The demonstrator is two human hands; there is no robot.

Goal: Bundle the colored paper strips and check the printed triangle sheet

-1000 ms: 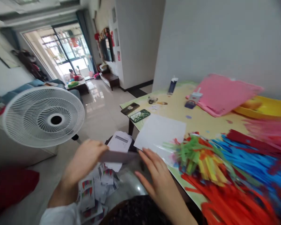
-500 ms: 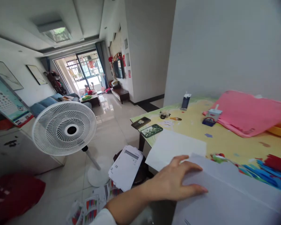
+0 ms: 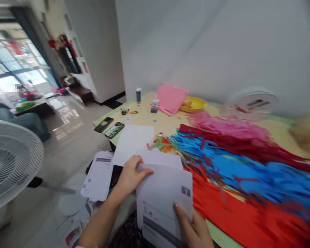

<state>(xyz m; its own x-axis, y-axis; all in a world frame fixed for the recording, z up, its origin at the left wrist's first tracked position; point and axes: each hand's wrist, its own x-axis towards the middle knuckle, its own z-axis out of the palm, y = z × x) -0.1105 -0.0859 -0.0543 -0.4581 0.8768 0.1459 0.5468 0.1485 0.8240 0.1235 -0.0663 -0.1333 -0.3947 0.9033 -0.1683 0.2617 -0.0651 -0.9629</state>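
Observation:
A white printed sheet (image 3: 162, 193) is upright in front of me, with a grey bar and a dark square mark on its face. A second white piece shows behind its top edge; whether the two are joined I cannot tell. My left hand (image 3: 131, 174) grips the upper left corner between thumb and fingers. At the lower right edge, my right hand (image 3: 193, 229) holds it with the thumb on the front, its other fingers partly hidden. Just beyond lies a plain white sheet (image 3: 134, 139) on the table. Left of my left forearm is a stack of printed white sheets (image 3: 98, 175).
Red strips (image 3: 229, 210), blue strips (image 3: 229, 165) and pink strips (image 3: 229, 125) cover the table's right side. Two phones (image 3: 115, 129) lie by its left edge. Farther back are small cartons (image 3: 155, 106), a pink bag (image 3: 172, 99) and a yellow basket (image 3: 193, 104). A fan (image 3: 12, 162) stands left.
The view has swung right and down, bringing the coloured strips into sight. My right hand now shows on the sheet, and my left hand has closed on its upper corner.

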